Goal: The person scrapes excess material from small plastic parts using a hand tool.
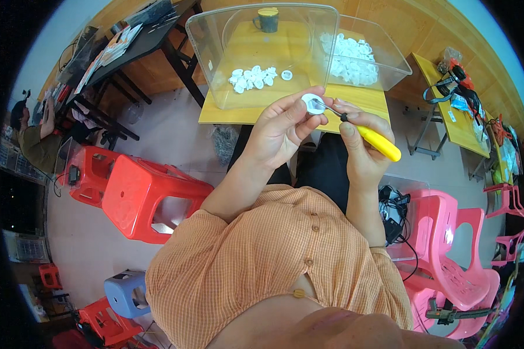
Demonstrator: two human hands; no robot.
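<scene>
My left hand (282, 125) pinches a small round white plastic cap (312, 104) between thumb and fingers, above the table's near edge. My right hand (367, 136) grips a deburring tool (381, 145) with a yellow handle, a black collar and a thin metal shaft. The shaft's tip rests at the cap's inner face. Beyond my hands, a loose cluster of white plastic pieces (252, 79) lies at the clear plastic bin (215, 96). One round white piece (286, 75) lies apart from them, to their right.
A second clear bin (390, 55), heaped with white pieces, stands on the yellow table (355, 100) at the right. A dark mug (268, 22) sits behind. Red stools (135, 198) stand left, pink chairs (457, 267) right. A person's arm (48, 119) shows at far left.
</scene>
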